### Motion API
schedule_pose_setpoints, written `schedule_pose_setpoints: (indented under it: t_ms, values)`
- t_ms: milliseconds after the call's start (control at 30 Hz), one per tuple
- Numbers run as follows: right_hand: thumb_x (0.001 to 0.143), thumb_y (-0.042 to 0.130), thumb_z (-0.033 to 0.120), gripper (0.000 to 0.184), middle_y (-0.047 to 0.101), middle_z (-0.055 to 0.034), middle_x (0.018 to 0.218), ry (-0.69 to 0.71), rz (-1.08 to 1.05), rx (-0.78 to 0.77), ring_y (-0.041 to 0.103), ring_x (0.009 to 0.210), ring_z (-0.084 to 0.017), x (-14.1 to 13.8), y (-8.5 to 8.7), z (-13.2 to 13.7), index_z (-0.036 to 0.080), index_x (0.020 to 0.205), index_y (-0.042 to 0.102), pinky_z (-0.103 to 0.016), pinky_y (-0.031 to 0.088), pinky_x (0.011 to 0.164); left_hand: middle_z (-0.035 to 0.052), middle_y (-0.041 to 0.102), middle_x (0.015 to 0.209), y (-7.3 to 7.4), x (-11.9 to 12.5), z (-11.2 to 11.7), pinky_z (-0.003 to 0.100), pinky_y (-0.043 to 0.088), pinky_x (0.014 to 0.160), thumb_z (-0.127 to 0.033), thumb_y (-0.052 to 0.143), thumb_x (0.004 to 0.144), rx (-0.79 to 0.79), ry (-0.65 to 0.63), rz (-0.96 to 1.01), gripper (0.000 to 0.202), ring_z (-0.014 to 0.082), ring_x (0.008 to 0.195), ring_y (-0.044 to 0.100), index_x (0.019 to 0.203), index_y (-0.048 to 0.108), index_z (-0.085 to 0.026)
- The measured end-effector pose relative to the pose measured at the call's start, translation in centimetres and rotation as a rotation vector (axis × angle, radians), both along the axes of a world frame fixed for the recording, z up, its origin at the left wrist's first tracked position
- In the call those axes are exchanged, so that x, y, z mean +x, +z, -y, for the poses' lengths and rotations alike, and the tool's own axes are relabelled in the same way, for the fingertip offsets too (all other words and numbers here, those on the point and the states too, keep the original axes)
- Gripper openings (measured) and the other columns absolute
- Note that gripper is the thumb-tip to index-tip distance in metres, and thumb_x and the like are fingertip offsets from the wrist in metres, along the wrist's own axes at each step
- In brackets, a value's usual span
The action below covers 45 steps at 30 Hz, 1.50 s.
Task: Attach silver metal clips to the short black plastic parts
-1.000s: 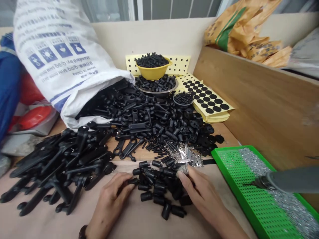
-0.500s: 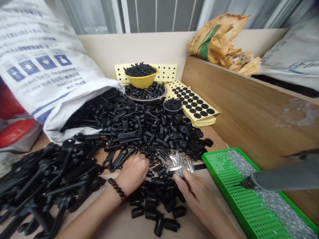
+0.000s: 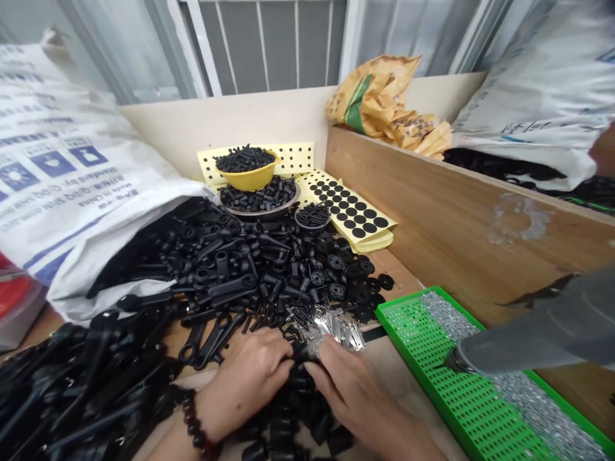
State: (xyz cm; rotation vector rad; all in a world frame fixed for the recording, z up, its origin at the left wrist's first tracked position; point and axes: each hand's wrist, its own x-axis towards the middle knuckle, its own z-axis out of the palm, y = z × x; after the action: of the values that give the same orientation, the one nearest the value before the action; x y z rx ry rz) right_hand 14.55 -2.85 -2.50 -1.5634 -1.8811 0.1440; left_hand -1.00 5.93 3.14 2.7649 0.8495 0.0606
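Note:
My left hand point(image 3: 252, 371), with a dark beaded bracelet at the wrist, has its fingers curled inward; whatever they hold is hidden. Facing it, my right hand point(image 3: 358, 394) pinches a small silvery metal piece point(image 3: 314, 349), which is blurred. The fingertips of both hands are close together, with something dark between them. Just beyond them lies a pile of shiny flat metal clips point(image 3: 339, 326) beside black springs point(image 3: 262, 318). Short black plastic cylinders point(image 3: 283, 426) lie below and between the hands.
Black plastic handles point(image 3: 91, 378) heap up at left by a white sack point(image 3: 91, 186). Behind are a yellow bowl point(image 3: 250, 180) and sticker sheets point(image 3: 358, 237). At right, a grey tool point(image 3: 538, 326) juts over a green tray point(image 3: 408, 339) of small metal parts, beside a wooden board point(image 3: 432, 205).
My left hand has come toward my right, and their fingertips now nearly meet. The right hand has shifted slightly left and lower. The camera view has turned to the right.

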Motion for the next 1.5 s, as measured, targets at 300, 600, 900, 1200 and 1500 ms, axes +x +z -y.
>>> schedule_pose_setpoints:
  t_ms: [300, 600, 900, 1200, 1500]
  values:
    - [0.093, 0.031, 0.023, 0.020, 0.053, 0.0013, 0.067, 0.014, -0.174, -0.020, 0.052, 0.058, -0.013, 0.8, -0.7, -0.4, 0.022, 0.074, 0.039, -0.024, 0.036, 0.053, -0.0025, 0.061, 0.070, 0.4, 0.7, -0.9, 0.021, 0.041, 0.062, -0.017, 0.049, 0.082, -0.222, 0.063, 0.180, 0.013, 0.0126, 0.066, 0.057, 0.075, 0.060, -0.020]
    - [0.092, 0.037, 0.025, 0.019, 0.052, 0.0024, 0.062, -0.142, -0.339, 0.040, 0.050, 0.054, -0.014, 1.2, -1.7, -0.6, 0.023, 0.073, 0.039, -0.024, 0.037, 0.051, 0.0133, 0.065, 0.085, -2.1, 4.2, -4.0, 0.036, 0.045, 0.067, -0.015, 0.048, 0.079, 0.133, 0.378, -0.141, 0.013, 0.0295, 0.085, 0.059, 0.088, 0.058, -0.014]
    - [0.092, 0.035, 0.025, 0.020, 0.052, 0.0020, 0.062, -0.148, -0.394, 0.035, 0.049, 0.055, -0.013, 1.6, -0.8, -0.5, 0.022, 0.073, 0.041, -0.024, 0.037, 0.052, 0.0014, 0.063, 0.073, -1.0, 1.8, -3.8, 0.024, 0.045, 0.063, -0.024, 0.049, 0.077, -0.257, 0.398, 0.191, 0.022, 0.0166, 0.068, 0.059, 0.095, 0.060, -0.017]
    - [0.092, 0.033, 0.020, 0.020, 0.048, 0.0009, 0.064, -0.069, -0.203, 0.106, 0.049, 0.057, -0.014, 1.0, 0.8, 0.8, 0.022, 0.073, 0.037, -0.025, 0.037, 0.053, 0.0015, 0.064, 0.078, -0.4, 0.0, 0.8, 0.023, 0.043, 0.066, -0.030, 0.061, 0.072, -0.905, 0.433, 0.636, 0.023, 0.0148, 0.071, 0.055, 0.090, 0.068, -0.018]
    - [0.093, 0.030, 0.019, 0.018, 0.053, -0.0023, 0.069, 0.060, -0.107, 0.113, 0.054, 0.061, -0.016, 0.4, 0.6, 2.3, 0.020, 0.079, 0.041, -0.025, 0.042, 0.057, -0.0003, 0.063, 0.076, -1.2, 0.0, 3.9, 0.020, 0.041, 0.063, -0.031, 0.062, 0.074, -1.011, 0.430, 0.742, 0.018, 0.0115, 0.067, 0.052, 0.088, 0.070, -0.021]
